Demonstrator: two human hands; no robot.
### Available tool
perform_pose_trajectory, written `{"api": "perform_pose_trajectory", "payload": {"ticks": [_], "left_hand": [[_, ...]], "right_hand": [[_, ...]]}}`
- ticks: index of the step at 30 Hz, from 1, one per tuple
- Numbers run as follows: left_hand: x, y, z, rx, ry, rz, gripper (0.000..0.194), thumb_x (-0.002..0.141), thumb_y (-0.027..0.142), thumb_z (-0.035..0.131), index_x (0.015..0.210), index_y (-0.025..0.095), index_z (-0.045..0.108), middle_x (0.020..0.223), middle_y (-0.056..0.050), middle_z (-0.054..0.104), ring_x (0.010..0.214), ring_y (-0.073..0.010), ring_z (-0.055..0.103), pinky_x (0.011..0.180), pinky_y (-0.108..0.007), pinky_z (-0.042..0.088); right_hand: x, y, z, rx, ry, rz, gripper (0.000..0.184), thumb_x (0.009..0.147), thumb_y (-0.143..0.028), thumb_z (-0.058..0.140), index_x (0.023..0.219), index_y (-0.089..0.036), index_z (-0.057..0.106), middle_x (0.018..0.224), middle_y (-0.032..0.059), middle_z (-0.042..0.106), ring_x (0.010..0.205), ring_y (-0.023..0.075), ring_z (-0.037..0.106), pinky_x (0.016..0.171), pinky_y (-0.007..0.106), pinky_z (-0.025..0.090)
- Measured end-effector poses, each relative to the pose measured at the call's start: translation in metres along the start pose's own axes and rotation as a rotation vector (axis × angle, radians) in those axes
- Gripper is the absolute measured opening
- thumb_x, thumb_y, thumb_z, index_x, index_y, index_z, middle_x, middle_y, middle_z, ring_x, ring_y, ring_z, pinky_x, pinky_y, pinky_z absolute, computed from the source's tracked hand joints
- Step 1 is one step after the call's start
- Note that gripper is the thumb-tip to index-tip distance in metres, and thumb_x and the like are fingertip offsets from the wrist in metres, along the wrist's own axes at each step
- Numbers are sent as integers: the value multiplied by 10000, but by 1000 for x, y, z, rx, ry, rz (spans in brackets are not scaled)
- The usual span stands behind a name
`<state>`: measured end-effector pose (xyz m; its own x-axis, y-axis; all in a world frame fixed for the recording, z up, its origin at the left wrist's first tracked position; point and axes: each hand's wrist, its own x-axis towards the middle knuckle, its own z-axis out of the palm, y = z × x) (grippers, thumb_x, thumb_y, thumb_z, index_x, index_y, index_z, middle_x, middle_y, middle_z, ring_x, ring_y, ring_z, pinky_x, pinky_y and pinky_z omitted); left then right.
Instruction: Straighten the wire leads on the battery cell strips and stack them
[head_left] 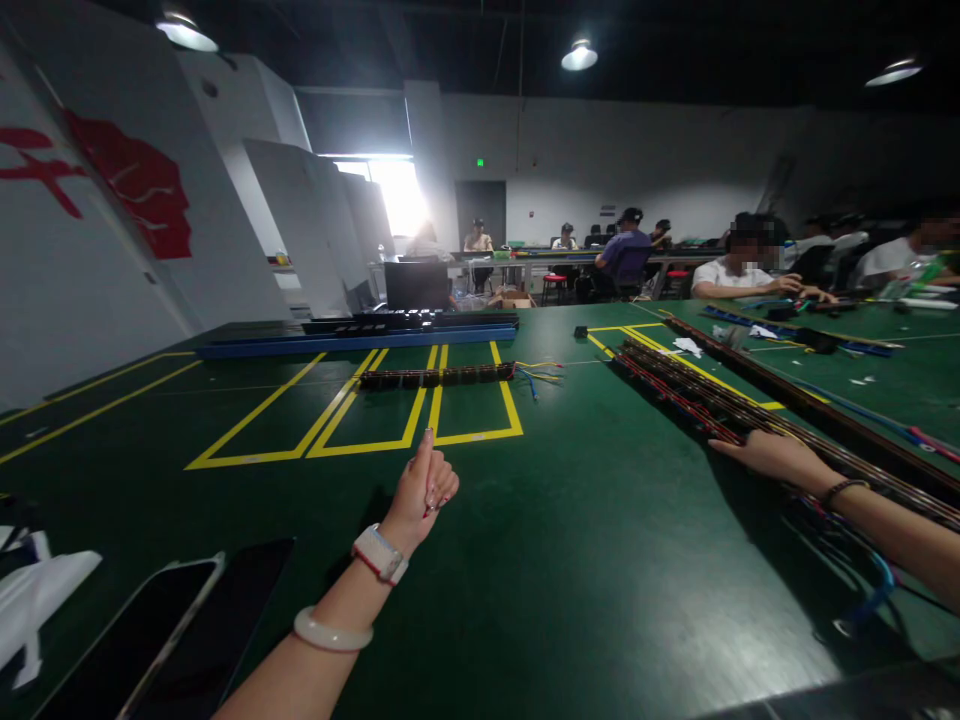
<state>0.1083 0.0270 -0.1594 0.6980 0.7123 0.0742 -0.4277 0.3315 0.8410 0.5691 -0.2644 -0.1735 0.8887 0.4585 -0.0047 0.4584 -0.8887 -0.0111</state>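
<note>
My left hand [424,490] rests on the green table [570,560] near the middle, fingers curled into a loose fist with the thumb up; nothing shows in it. A watch and a pale bangle sit on that arm. My right hand [772,455] lies flat at the right, fingers stretched out and touching the near end of a long bundle of dark strips [690,390] with red and brown wiring. A shorter dark strip [439,376] with coloured wires at its right end lies farther off, across the yellow floor-style markings [420,415].
Two phones [172,630] and a white object [37,590] lie at the near left. A blue rail [360,338] with dark parts runs along the far edge. Blue cables [870,590] trail under my right forearm. Several people sit at tables beyond, one in white [742,275] at the right.
</note>
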Motion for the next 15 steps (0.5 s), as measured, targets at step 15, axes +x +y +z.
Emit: {"api": "perform_pose_trajectory", "payload": {"ticks": [15], "left_hand": [[0,-19,-10,538,-119,-18,605,873,605,349,475,156,423,406,22,336,365,-59,337,414,-198,251]], "right_hand": [[-60,-58,-73,106,145,-241,605,777,-743,384,901,-180,570,911,100,617,764,214,573,636,308,398]]}}
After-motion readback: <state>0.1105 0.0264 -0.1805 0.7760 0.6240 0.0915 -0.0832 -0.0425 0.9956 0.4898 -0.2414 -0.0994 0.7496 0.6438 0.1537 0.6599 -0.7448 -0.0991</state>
